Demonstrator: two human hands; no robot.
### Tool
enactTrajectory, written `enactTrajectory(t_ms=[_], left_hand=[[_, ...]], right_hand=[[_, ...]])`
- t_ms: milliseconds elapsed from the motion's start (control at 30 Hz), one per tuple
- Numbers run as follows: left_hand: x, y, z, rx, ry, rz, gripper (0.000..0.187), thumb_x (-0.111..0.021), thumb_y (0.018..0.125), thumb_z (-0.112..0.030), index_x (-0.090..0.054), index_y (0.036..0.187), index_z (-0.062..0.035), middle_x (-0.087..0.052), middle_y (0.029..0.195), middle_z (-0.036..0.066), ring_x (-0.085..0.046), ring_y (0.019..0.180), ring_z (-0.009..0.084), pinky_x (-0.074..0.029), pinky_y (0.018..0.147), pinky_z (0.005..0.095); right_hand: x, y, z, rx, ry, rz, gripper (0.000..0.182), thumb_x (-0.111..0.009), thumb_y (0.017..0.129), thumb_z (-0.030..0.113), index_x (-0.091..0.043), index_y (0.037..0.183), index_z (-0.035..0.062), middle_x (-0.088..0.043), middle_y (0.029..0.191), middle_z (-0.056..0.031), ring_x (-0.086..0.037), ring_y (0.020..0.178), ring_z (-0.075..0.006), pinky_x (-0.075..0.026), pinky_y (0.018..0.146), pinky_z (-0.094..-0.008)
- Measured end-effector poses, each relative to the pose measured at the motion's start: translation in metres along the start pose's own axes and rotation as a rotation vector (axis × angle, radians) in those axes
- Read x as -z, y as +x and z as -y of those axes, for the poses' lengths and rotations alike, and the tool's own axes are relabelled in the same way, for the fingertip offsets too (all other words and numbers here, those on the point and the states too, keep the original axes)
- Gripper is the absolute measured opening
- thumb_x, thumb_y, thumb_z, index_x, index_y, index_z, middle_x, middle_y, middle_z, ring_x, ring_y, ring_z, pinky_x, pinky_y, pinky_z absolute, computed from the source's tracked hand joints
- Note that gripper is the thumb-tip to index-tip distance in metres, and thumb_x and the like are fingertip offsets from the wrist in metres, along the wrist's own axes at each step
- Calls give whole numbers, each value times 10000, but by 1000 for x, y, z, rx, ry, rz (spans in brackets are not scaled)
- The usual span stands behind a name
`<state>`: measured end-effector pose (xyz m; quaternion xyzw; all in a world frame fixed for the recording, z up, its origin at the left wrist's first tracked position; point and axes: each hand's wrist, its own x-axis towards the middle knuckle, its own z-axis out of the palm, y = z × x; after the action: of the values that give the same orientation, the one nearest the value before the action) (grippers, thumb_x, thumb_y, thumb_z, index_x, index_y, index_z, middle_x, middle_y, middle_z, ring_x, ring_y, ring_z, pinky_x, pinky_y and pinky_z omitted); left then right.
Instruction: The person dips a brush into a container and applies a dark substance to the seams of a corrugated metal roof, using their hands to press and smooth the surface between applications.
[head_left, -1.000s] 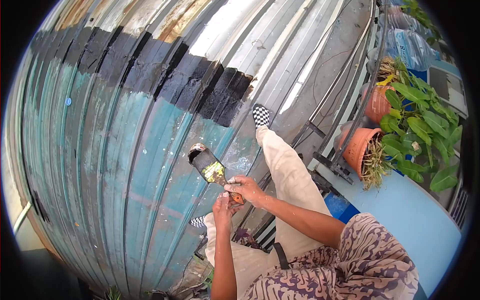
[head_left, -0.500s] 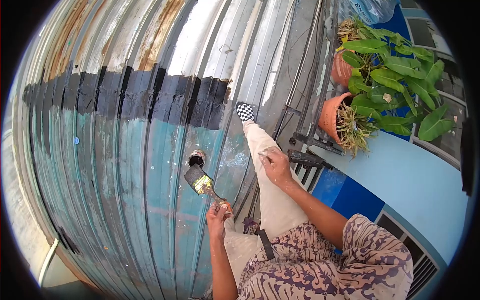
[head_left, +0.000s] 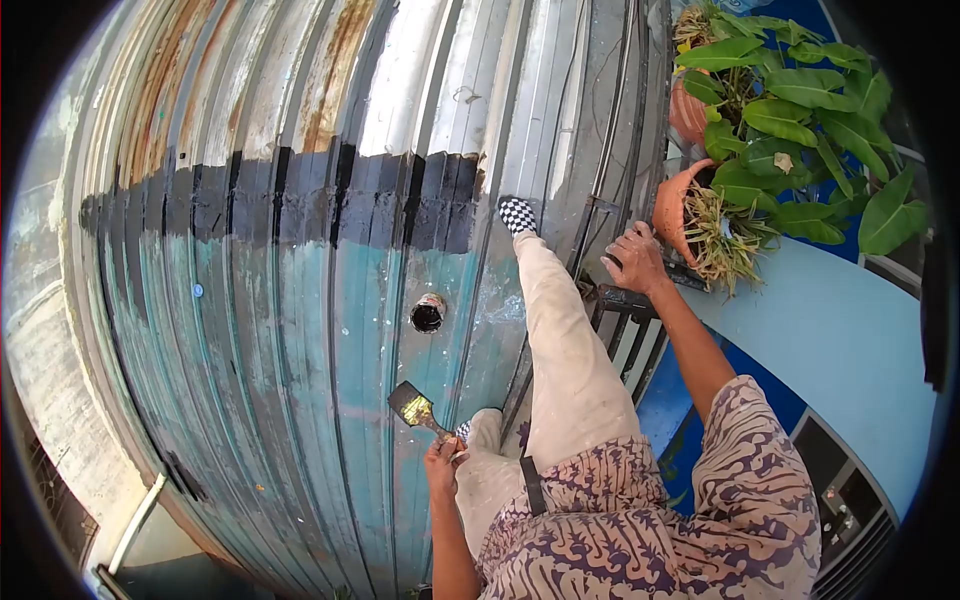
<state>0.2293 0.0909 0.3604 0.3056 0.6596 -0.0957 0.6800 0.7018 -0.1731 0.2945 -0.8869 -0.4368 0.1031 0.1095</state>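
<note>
My left hand [head_left: 445,466] is closed around the handle of a wide paintbrush [head_left: 410,404]. The brush's dark bristles point up and to the left, over the corrugated metal roof [head_left: 330,340]. Beyond the brush stands a small open paint can [head_left: 428,313], dark inside and smeared on its rim. Out to the right, my right hand [head_left: 638,258] has its fingers curled over a black metal railing [head_left: 690,275], beside a terracotta pot [head_left: 676,205]. Part of its grip is hidden.
A band of dark paint [head_left: 300,205] crosses the roof ridges, with rusty and pale metal beyond. My foot in a checkered shoe [head_left: 518,216] rests near the roof's right side. Leafy plants [head_left: 800,120] grow in pots there. A light blue ledge [head_left: 840,320] lies below them.
My left hand has drawn the paintbrush back from the can, toward my body. My right hand has moved from above my thigh out to the railing. The view has shifted slightly.
</note>
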Motion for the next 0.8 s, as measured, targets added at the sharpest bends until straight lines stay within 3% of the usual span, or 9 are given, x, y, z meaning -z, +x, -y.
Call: enactTrajectory(t_ms=[300,700,800], left_hand=[[5,-4,4,-31,10,37,76,-609,924,-108,-626,944,-37,-633,810,25,-626,743,127,-565,622,276],[2,-25,-10,-107,66,60,119,-619,918,-132,-636,985,-35,-640,829,26,-632,806,138,-541,674,291],[9,-39,-17,-144,64,64,104,-622,916,-133,-640,956,-39,-640,824,26,-627,791,128,-536,666,284]], right_hand=[[-1,3,-2,56,-53,-44,171,-683,754,214,-687,712,48,-650,729,-94,-588,787,-255,-388,923,-425],[1,2,3,-20,-110,51,182,-674,759,229,-698,749,49,-668,784,-89,-592,867,-252,-364,991,-422],[11,4,9,-56,-120,128,285,-678,765,327,-724,810,49,-685,860,-107,-586,955,-259,-329,1034,-429]])
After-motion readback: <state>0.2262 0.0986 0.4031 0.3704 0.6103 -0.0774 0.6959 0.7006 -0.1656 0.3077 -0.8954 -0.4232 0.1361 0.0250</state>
